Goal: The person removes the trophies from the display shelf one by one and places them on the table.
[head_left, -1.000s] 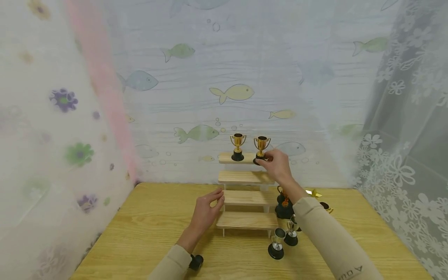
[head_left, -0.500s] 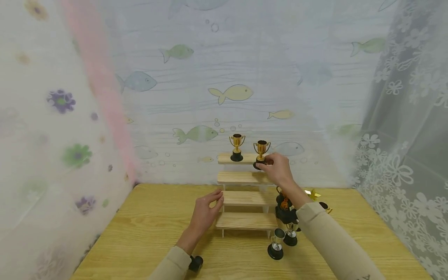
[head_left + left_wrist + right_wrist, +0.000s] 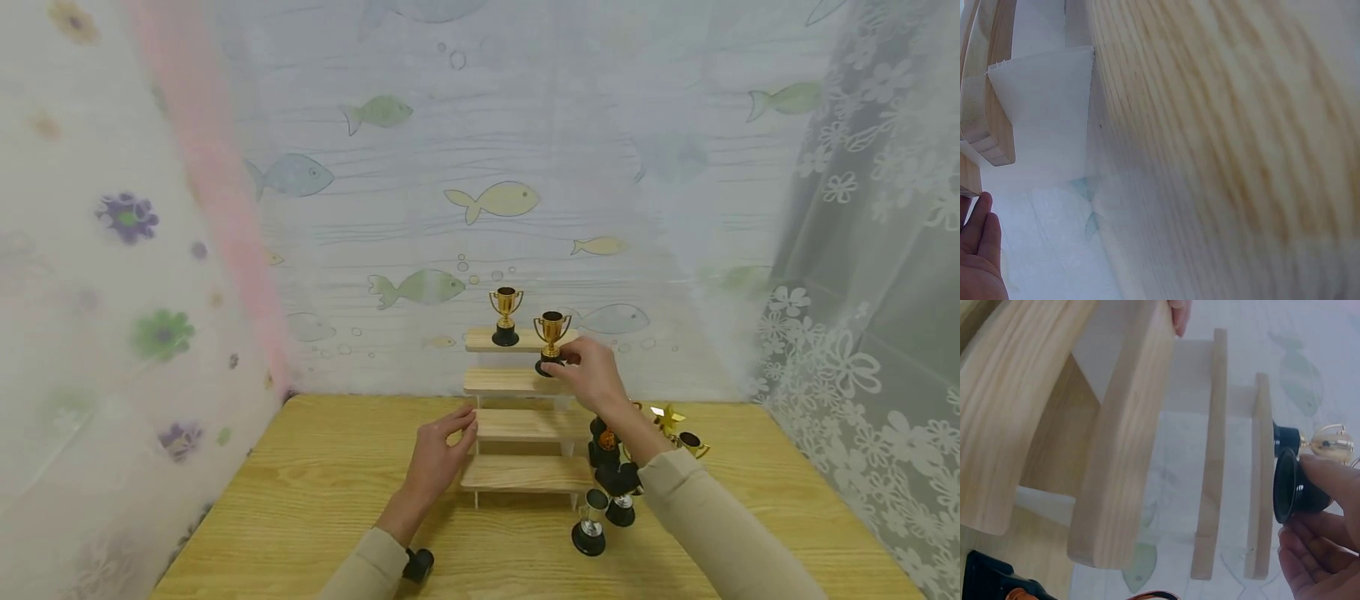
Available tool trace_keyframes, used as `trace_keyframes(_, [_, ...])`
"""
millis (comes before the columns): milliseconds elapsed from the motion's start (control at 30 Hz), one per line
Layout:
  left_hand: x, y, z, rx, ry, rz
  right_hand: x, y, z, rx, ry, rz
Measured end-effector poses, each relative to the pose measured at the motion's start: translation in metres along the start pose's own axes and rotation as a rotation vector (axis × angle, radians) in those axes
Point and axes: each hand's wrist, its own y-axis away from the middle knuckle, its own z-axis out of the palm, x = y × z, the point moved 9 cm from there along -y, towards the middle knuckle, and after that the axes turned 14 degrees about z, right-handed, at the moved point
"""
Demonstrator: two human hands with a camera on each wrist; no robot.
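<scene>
My right hand (image 3: 592,373) pinches a small gold trophy cup (image 3: 552,330) by its black base, upright in front of the top step of a wooden display stand (image 3: 525,473). In the right wrist view the hollow underside of that base (image 3: 1285,486) shows, tilted toward the camera beside the top step's edge. A second gold trophy cup (image 3: 506,302) stands on the top step, to the left. With fingers nearly straight, my left hand (image 3: 437,454) touches the left end of the second step from the bottom; its fingertips (image 3: 985,203) lie at the wood's edge.
Right of the stand, silver trophy cups (image 3: 591,521), a black-based trophy with an orange emblem (image 3: 606,440), a gold star (image 3: 667,418) and another gold cup (image 3: 690,442) crowd the table (image 3: 337,467). A black object (image 3: 418,565) lies by my left sleeve. Fish-print curtain (image 3: 420,208) hangs behind.
My right hand has lowered the gold trophy cup from the top step's level to just in front of and below that step. My left hand stays at the stand.
</scene>
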Motion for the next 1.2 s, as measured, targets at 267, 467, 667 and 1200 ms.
trace_keyframes(267, [0.000, 0.003, 0.001, -0.002, -0.008, 0.015, 0.006, 0.011, 0.008, -0.024, -0.004, 0.001])
trace_keyframes(467, [-0.001, 0.004, 0.002, -0.003, -0.008, 0.011, 0.010, 0.016, 0.012, -0.038, -0.001, 0.012])
trace_keyframes(667, [-0.001, 0.002, 0.001, 0.010, -0.011, 0.016, 0.012, 0.019, 0.014, -0.049, 0.014, 0.002])
trace_keyframes(1200, [0.001, 0.000, 0.001, -0.002, -0.027, 0.016, 0.017, 0.031, 0.014, -0.077, 0.022, 0.040])
